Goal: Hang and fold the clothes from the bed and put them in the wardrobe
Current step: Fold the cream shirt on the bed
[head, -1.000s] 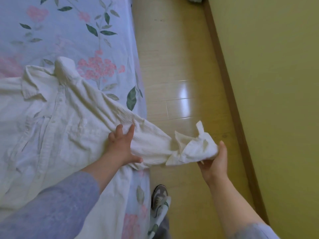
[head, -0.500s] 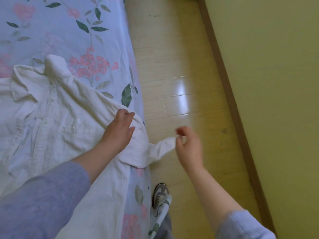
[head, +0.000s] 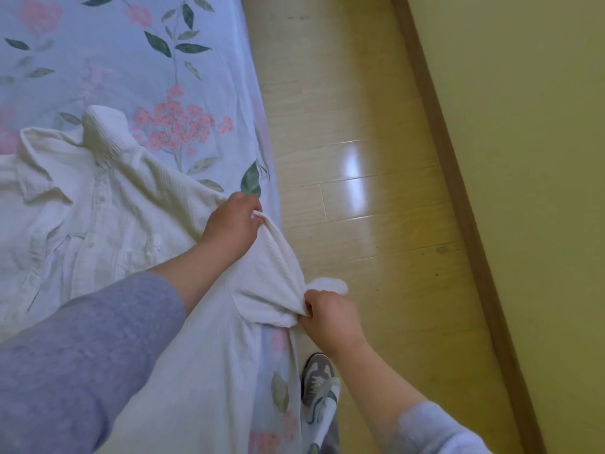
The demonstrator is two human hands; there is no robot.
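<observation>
1. The white shirt (head: 98, 231) is lying front-up on the bed (head: 203, 93), which has a pale blue sheet with pink flowers and green leaves. The collar (head: 42, 178) sits toward the far left, and the body runs down toward the bottom of the view.
2. One sleeve (head: 271, 276) is bunched up right at the bed's edge, and both hands are on it.
3. The left hand (head: 232, 224) is at the upper part of the sleeve. Its fingers are curled over a fold of fabric and pinching it at the bed's edge.
4. The right hand (head: 330, 319) is lower down, fist closed tight around the gathered sleeve. A bit of the cuff end pokes out past the knuckles, over the floor (head: 360, 142).
5. Between the two hands the fabric is pulled fairly taut, with ridges running from one hand to the other.
6. Off to the right there's shiny wooden floor, then a yellow-green wall (head: 523, 126). One grey and white shoe (head: 316, 378) is down by the bed's edge (it's the person's own foot).
</observation>
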